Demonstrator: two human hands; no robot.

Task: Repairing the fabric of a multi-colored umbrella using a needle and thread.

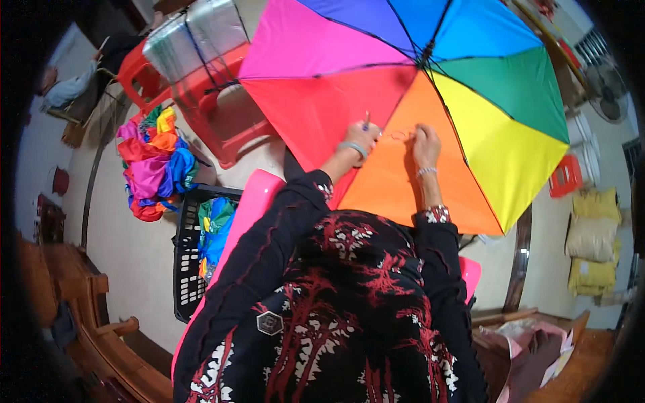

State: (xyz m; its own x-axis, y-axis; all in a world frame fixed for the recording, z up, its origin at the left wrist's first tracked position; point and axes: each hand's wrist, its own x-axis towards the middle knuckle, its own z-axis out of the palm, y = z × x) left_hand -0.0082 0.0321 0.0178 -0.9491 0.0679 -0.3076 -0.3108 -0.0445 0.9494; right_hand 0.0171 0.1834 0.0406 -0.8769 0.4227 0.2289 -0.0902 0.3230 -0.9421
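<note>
An open umbrella (463,138) with panels in rainbow colours spreads in front of me, its dark ribs and centre facing me. My left hand (361,141) is closed over the seam between the red and orange panels. A small slim thing sticks up from its fingers, too small to name. Over the orange panel, my right hand (426,146) is closed with thumb and fingers pinched together; what they hold, if anything, is hidden. Between the hands, a thin red looping line (400,136), like thread, shows against the orange cloth.
Left of me lie a heap of colourful folded cloth (154,164) and a black basket (190,285) with more inside. A wrapped bundle (195,43) rests on a red stool (228,141). Another person (77,91) sits far left. Yellow sacks (592,242) and a fan (606,87) stand right.
</note>
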